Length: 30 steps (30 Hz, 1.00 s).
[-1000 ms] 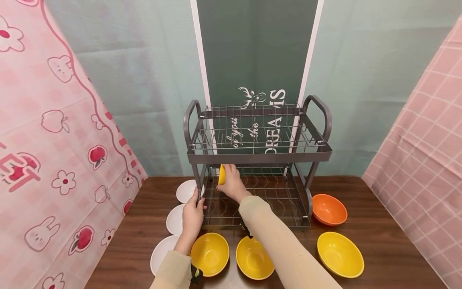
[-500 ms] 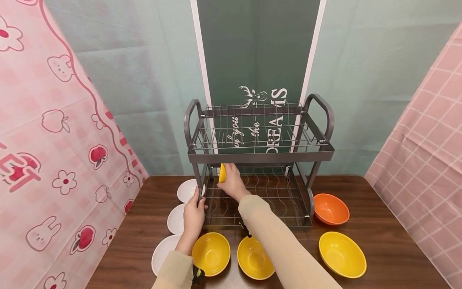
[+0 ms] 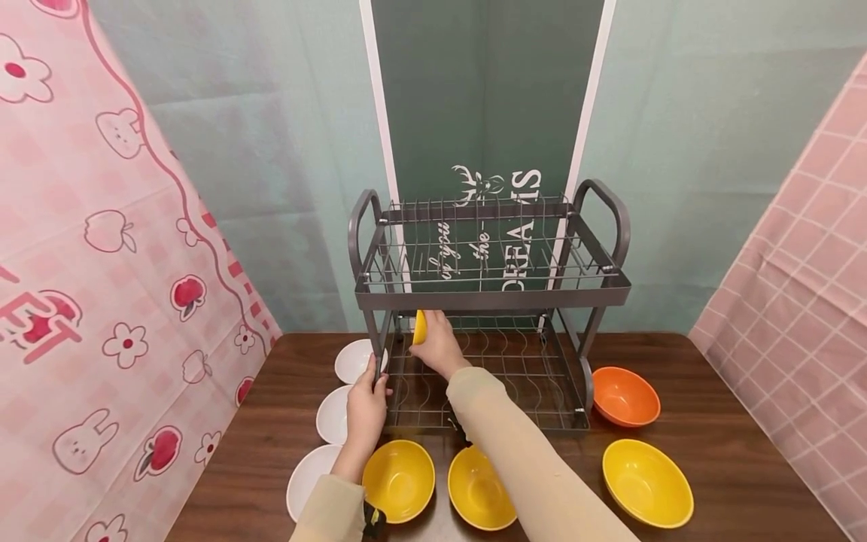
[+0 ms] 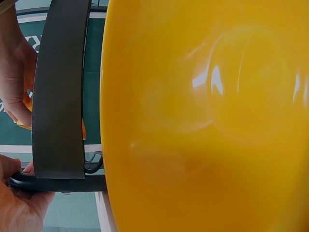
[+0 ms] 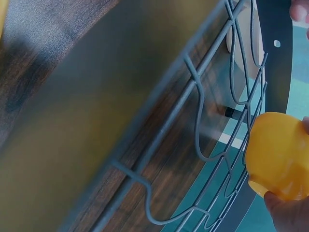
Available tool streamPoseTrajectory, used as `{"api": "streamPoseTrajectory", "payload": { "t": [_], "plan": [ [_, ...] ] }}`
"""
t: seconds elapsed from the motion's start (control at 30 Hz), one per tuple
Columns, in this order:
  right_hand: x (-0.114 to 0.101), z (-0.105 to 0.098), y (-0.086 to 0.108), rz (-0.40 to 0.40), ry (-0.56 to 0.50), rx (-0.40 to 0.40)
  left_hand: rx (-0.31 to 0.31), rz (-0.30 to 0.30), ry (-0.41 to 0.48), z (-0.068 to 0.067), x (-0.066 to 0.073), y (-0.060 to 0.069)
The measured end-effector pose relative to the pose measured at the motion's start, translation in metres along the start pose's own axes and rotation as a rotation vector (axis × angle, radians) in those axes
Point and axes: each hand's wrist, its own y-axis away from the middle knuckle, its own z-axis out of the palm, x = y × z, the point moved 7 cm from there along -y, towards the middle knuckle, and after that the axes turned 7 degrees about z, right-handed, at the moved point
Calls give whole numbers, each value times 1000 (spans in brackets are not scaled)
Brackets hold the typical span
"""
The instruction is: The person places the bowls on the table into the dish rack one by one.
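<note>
A grey two-tier dish rack [image 3: 494,299] stands on the wooden table. My left hand [image 3: 366,410] grips its left front post, with the thumb on the inner side. Inside the lower tier, toward the back left, my right hand [image 3: 439,348] holds a yellow bowl [image 3: 420,328] tipped on its side. In the right wrist view, that bowl [image 5: 277,154] is at the lower tier's wavy wires [image 5: 198,125], with a thumb on its rim. Another yellow bowl [image 4: 193,145] fills most of the left wrist view, close to the camera.
Three white bowls [image 3: 335,415] line the rack's left side. Two yellow bowls, one at the left [image 3: 400,482] and one partly behind the right sleeve [image 3: 477,489], sit in front. An orange bowl [image 3: 625,397] and a yellow bowl [image 3: 648,483] lie to the right.
The head view has shifted slightly, so the scene sits a little lower and further right. Both hands and the held bowl keep their places at the rack.
</note>
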Motion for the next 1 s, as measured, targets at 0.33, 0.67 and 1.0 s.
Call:
{"api": "streamPoseTrajectory", "payload": {
  "t": [0.33,0.67,1.0],
  "plan": [
    [-2,0,-1,-42,41,36,-13,-6,8,0,-1,1],
    [0,4,-4,-44,52,36,-4,16,3,0,1,1],
    [-1,9,-4,-49,74,20,-26,-7,-14,0,-1,-1]
  ]
}}
